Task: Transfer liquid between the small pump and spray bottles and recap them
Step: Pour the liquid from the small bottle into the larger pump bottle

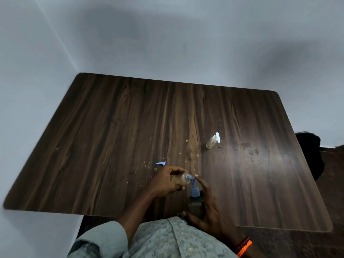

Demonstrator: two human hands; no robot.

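Observation:
My left hand [165, 180] grips a small clear bottle [179, 179] of amber liquid, tipped sideways with its open neck against the blue pump nozzle. My right hand [206, 207] holds a dark bottle with a blue pump head [194, 190] near the table's front edge; its forefinger reaches up beside the pump's top. A loose blue spray cap [161, 163] lies on the table just beyond my left hand. Farther right stands a second small clear bottle with a white spray top [213, 140], tilted in view and apart from both hands.
The dark wood-grain table [130, 118] carries scattered pale crumbs near the middle and a smudged patch at right. Grey walls close in at the back and left. A dark chair [310, 155] sits off the right edge.

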